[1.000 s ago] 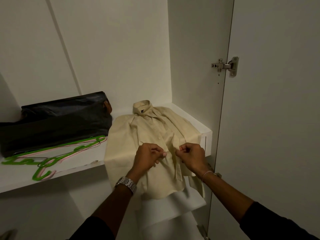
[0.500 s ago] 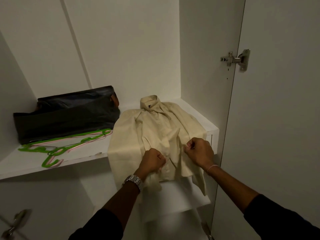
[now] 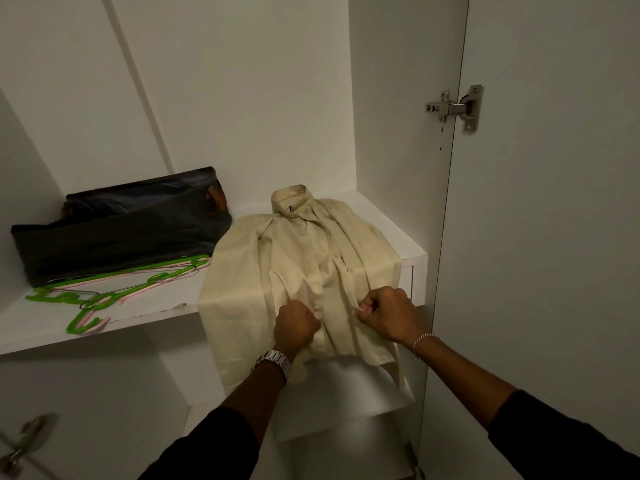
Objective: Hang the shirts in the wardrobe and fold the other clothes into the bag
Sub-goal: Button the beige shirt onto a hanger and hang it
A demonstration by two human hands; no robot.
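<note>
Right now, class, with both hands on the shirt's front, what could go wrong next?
1. The cream shirt hangs well over the shelf edge; if the left hand and right hand let go, it may slide off.
2. The hangers lie tangled beside it, hooks overhanging; grabbing one could drag the rest down.

Both arms reach up from the bottom of the frame, forearms bare below dark sleeves. The left hand (image 3: pixel 297 323), just left of centre, is curled into a fist, knuckles up, gripping the shirt (image 3: pixel 298 258). The right hand (image 3: pixel 388 313), right of centre, is also curled, thumb and fingers pinching a fold of fabric. The hands sit near each other, apart.
</note>
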